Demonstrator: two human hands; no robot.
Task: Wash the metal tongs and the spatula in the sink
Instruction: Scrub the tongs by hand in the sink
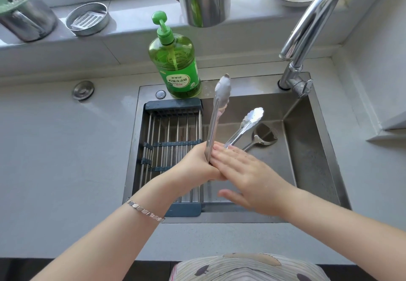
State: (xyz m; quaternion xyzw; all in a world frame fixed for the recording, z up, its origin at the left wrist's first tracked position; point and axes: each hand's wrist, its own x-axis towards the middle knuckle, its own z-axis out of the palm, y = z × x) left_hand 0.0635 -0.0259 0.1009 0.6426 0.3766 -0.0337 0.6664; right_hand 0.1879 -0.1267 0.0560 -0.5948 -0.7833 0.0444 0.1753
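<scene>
Head view: tongs (216, 122) held over sink (307, 160); rack (173, 131) left, soap bottle (178, 69) behind.

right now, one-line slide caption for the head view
Left hand grips metal tongs over the sink, right hand flat against them; second tongs and spatula lie inside.

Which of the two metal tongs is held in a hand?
The upright tongs, gripped at their lower end by the left hand. The other tongs lie in the sink, beside the spatula.

Silver bracelet (145, 211); striped patterned garment (248, 267)
</scene>
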